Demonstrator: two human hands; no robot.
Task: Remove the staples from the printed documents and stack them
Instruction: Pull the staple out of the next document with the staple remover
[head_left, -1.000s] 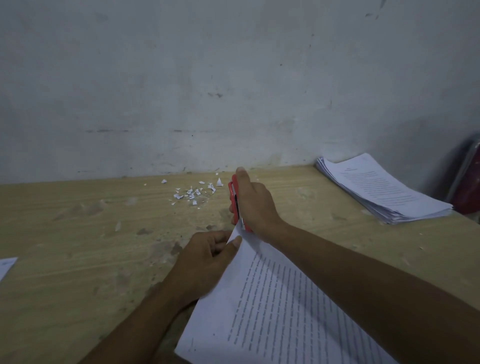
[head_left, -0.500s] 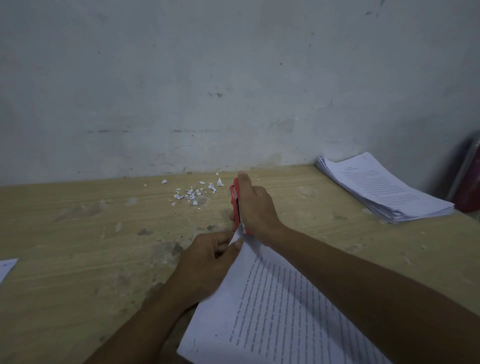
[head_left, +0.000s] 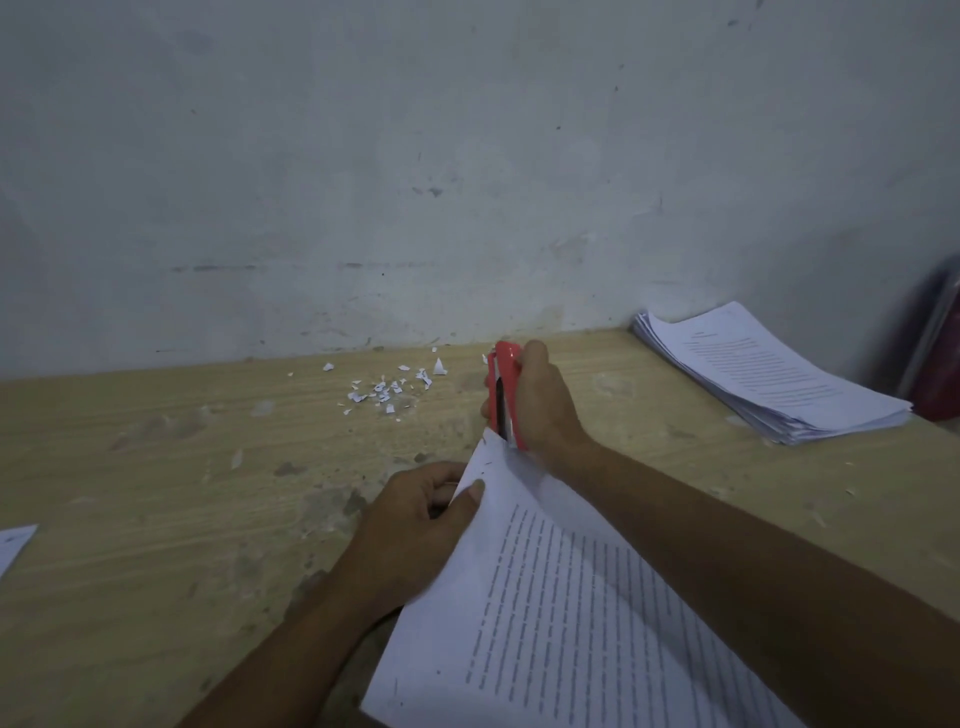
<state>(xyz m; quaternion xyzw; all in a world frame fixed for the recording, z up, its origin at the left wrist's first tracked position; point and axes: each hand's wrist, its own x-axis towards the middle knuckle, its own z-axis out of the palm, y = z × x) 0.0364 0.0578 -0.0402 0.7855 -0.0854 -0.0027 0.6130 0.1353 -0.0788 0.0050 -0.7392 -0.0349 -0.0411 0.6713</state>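
Note:
A printed document lies tilted across the near part of the wooden table, its top corner pointing away from me. My left hand pinches the left edge near that corner, thumb on top. My right hand is closed around a red staple remover, whose lower end sits at the document's top corner. A stack of printed documents rests at the table's far right, against the wall.
Small torn paper scraps are scattered near the wall, left of the staple remover. A corner of another sheet shows at the left edge. A dark red object stands beyond the stack at the right.
The document's top corner now shows more past my left thumb, with the staple remover still at its tip. Both hands have stayed almost in place.

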